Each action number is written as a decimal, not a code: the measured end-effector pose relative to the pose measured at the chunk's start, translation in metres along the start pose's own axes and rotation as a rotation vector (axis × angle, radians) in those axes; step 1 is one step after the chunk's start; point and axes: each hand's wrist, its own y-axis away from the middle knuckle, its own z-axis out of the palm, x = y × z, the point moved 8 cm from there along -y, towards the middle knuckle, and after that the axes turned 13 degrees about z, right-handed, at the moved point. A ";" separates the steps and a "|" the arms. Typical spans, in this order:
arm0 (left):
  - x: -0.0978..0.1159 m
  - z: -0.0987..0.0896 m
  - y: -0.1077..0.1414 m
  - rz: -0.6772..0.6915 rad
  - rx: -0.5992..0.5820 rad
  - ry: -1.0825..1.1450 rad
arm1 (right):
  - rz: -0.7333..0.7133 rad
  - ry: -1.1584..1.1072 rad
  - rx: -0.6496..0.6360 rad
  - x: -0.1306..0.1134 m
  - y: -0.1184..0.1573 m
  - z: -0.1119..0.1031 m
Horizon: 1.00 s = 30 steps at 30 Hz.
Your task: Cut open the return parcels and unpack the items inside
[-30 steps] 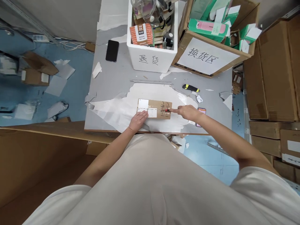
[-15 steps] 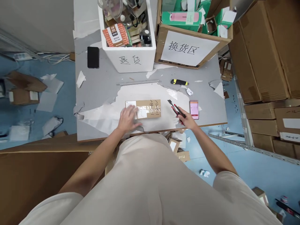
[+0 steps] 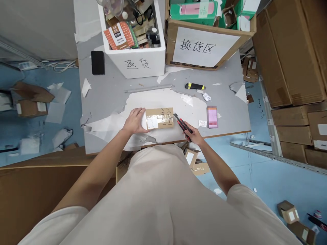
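A small brown cardboard box (image 3: 167, 117), taped and marked with handwriting, lies on the white paper in the middle of the table. My left hand (image 3: 135, 121) grips its left end, thumb at the near edge and fingers at the far edge. In my right hand (image 3: 193, 134) is a black and red utility knife (image 3: 183, 124). The blade is out and points at the box's right end; whether it touches the cardboard I cannot tell. To the right of that hand lie a small white printed slip (image 3: 202, 123) and a phone with a pink screen (image 3: 212, 117).
Behind the box lies a yellow and black cutter (image 3: 195, 86). A filled white foam bin (image 3: 143, 64) and a cardboard carton (image 3: 204, 47) of green boxes stand at the back. A black phone (image 3: 98, 63) lies at left. The table's front edge (image 3: 224, 134) runs near my body.
My left hand has gone from lying on the box to holding its left end. My right hand has brought the knife left to the box's right end, and the white slip shows now.
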 end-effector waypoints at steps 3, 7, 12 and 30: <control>0.001 0.000 0.001 -0.016 0.015 -0.013 | 0.010 0.037 -0.044 0.005 0.002 -0.003; 0.003 -0.001 0.001 -0.025 0.011 -0.027 | 0.046 0.100 -0.093 0.014 0.010 -0.008; 0.003 -0.001 0.002 -0.033 0.021 0.003 | 0.076 0.134 -0.145 0.023 0.025 -0.011; -0.020 -0.013 0.009 -0.151 0.130 0.218 | 0.060 -0.382 0.317 0.020 0.006 0.017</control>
